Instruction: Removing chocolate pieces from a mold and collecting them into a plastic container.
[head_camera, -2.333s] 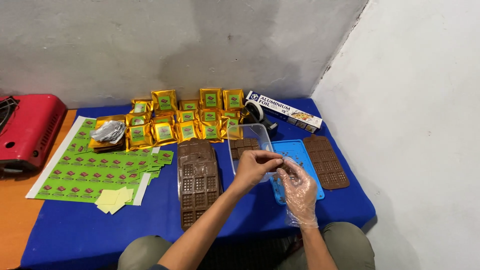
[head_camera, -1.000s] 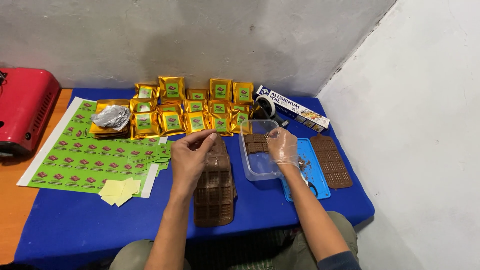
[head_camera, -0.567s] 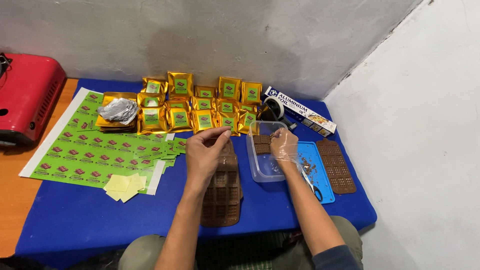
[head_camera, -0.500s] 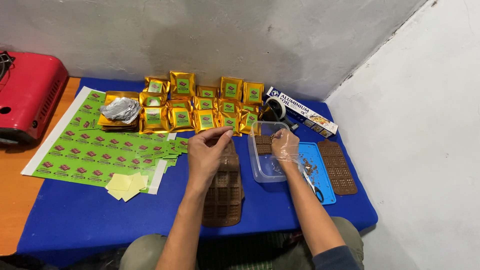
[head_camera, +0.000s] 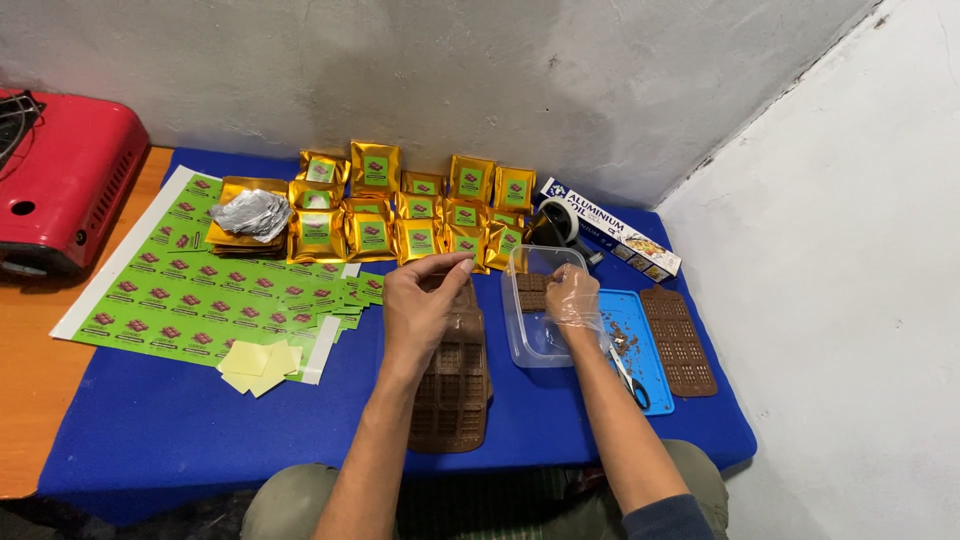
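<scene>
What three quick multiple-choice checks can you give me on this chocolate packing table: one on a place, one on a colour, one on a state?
1. Where does the clear plastic tub sit?
A. On the red appliance
B. On the blue cloth, between the brown mould and the blue tray
C. On the green label sheets

2. What colour are the pouches lined up by the wall?
A. Gold with green labels
B. Silver
C. Plain red

3. What covers the right hand?
A. A thick black glove
B. Nothing, it is bare
C. A thin clear plastic glove

Answers:
1 B: the tub stands on the blue cloth with the brown mould on one side and the blue tray on the other.
2 A: each pouch is shiny gold with a green label.
3 C: see-through film wrinkles over the right hand, while the left hand is bare.
</scene>
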